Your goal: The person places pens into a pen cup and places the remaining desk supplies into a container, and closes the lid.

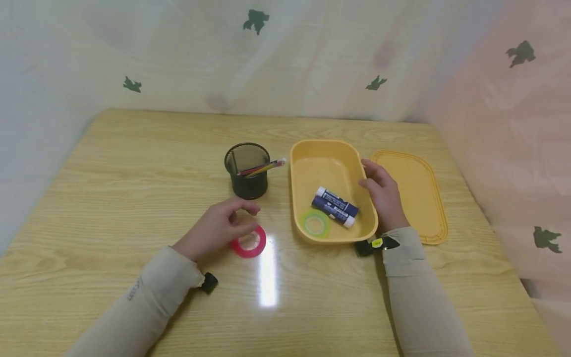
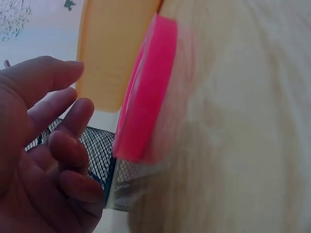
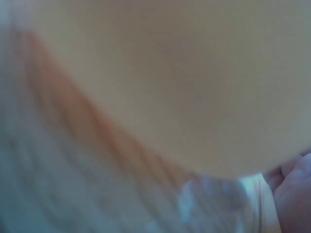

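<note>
A pink roll of tape [image 1: 248, 242] lies flat on the table. My left hand [image 1: 223, 225] hovers over its upper left edge, fingers loosely bent and thumb apart from them. The left wrist view shows a gap between those fingers and the pink tape [image 2: 148, 92]. My right hand [image 1: 384, 196] holds the right wall of a yellow plastic box [image 1: 327, 171], its thumb over the rim and its fingers along the outside. Inside the box lie two blue glue sticks [image 1: 334, 207] and a green roll of tape [image 1: 314, 224]. The box's side fills the right wrist view, blurred.
Behind my left hand stands a black mesh pen cup [image 1: 250, 186] with several pencils [image 1: 263, 168] leaning out toward the box. A yellow lid [image 1: 415, 193] lies right of the box, beside my right hand. Hanging sheets border the wooden table [image 1: 134, 173].
</note>
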Tool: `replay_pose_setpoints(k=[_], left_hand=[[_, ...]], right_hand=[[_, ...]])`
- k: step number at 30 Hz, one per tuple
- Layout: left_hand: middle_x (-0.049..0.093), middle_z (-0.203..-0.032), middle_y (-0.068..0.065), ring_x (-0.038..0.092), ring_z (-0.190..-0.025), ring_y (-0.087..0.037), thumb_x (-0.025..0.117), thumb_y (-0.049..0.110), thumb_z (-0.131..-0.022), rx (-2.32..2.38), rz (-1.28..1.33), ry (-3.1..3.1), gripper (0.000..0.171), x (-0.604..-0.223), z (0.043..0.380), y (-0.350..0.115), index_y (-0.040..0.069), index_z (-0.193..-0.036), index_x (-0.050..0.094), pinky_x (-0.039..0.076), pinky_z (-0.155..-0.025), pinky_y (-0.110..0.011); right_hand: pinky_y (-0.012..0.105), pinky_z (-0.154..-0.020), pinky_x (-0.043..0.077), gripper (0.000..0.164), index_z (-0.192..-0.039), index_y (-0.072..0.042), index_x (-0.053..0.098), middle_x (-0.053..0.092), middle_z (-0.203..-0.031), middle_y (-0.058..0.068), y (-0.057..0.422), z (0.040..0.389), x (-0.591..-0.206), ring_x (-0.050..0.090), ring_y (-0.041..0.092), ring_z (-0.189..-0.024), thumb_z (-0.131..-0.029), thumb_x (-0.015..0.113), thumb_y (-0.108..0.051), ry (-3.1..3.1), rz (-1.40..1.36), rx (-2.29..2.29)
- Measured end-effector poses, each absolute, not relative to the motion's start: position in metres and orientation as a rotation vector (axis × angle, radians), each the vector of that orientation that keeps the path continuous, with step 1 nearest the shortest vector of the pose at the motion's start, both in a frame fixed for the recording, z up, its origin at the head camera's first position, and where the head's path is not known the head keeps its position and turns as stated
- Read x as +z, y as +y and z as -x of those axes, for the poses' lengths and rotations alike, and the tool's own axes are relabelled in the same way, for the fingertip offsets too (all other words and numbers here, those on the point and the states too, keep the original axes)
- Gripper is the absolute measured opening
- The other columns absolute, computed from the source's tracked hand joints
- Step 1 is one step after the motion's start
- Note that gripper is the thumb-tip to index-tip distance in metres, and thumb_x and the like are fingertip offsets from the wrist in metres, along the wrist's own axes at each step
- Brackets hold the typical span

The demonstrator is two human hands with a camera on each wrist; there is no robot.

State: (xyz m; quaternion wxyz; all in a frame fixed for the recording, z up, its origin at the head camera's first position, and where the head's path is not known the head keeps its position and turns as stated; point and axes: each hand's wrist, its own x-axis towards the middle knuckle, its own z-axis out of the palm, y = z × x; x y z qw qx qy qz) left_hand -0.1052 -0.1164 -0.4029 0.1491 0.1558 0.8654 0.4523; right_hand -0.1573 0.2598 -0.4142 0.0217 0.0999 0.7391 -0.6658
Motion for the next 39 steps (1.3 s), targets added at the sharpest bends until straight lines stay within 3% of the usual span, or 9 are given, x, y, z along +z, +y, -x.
replay_pose_setpoints(k=[6,11,15,18,25,32,39], left_hand=[[0.066,-0.108,0.006,0.053,-0.086,-0.020,0.079,0.021,-0.089,1.274,-0.476,2.479,0.032,-0.407,0.108,-0.121,0.020,-0.119,0.069,0.049,-0.077,-0.034],[0.066,-0.116,0.006,0.055,-0.101,-0.020,0.079,0.019,-0.087,1.230,-0.466,2.459,0.035,-0.408,0.109,-0.123,0.020,-0.120,0.069,0.048,-0.090,-0.040],[0.064,-0.120,0.006,0.055,-0.110,-0.019,0.081,0.021,-0.085,1.139,-0.486,2.470,0.038,-0.411,0.110,-0.123,0.021,-0.121,0.068,0.045,-0.099,-0.042],[0.063,-0.118,0.005,0.056,-0.108,-0.019,0.082,0.020,-0.083,1.050,-0.538,2.507,0.038,-0.413,0.110,-0.121,0.020,-0.119,0.069,0.047,-0.098,-0.042],[0.063,-0.111,0.003,0.057,-0.101,-0.018,0.079,0.015,-0.082,0.959,-0.626,2.586,0.031,-0.413,0.108,-0.118,0.018,-0.112,0.071,0.048,-0.093,-0.041],[0.064,-0.108,0.005,0.058,-0.098,-0.017,0.079,0.016,-0.082,0.936,-0.631,2.610,0.028,-0.414,0.106,-0.116,0.019,-0.109,0.071,0.049,-0.092,-0.041],[0.065,-0.101,0.008,0.057,-0.091,-0.014,0.080,0.021,-0.083,0.976,-0.626,2.604,0.025,-0.412,0.105,-0.118,0.020,-0.106,0.072,0.049,-0.085,-0.036]], right_hand=[[0.036,-0.107,0.045,0.049,-0.149,-0.026,0.049,0.050,-0.146,0.005,0.260,0.157,-0.414,0.050,0.023,-0.130,-0.102,0.052,-0.014,2.294,-0.305,-2.063],[0.025,-0.097,0.049,0.048,-0.148,-0.022,0.051,0.052,-0.144,0.008,0.260,0.159,-0.414,0.052,0.023,-0.127,-0.101,0.053,-0.012,2.322,-0.284,-2.057],[0.030,-0.102,0.048,0.048,-0.148,-0.022,0.051,0.052,-0.145,0.008,0.260,0.160,-0.413,0.051,0.024,-0.128,-0.100,0.053,-0.012,2.304,-0.276,-2.076],[0.036,-0.106,0.046,0.049,-0.148,-0.023,0.050,0.051,-0.146,0.007,0.260,0.159,-0.412,0.050,0.025,-0.129,-0.101,0.053,-0.012,2.291,-0.273,-2.076],[0.035,-0.106,0.046,0.048,-0.148,-0.023,0.050,0.051,-0.145,0.007,0.259,0.158,-0.413,0.051,0.024,-0.128,-0.101,0.052,-0.013,2.312,-0.292,-2.045],[0.043,-0.110,0.042,0.049,-0.150,-0.024,0.048,0.050,-0.146,0.009,0.262,0.159,-0.414,0.050,0.025,-0.129,-0.101,0.053,-0.015,2.329,-0.282,-2.020],[0.040,-0.109,0.044,0.050,-0.150,-0.022,0.048,0.050,-0.147,0.010,0.262,0.159,-0.415,0.050,0.024,-0.129,-0.101,0.052,-0.014,2.333,-0.281,-2.019]])
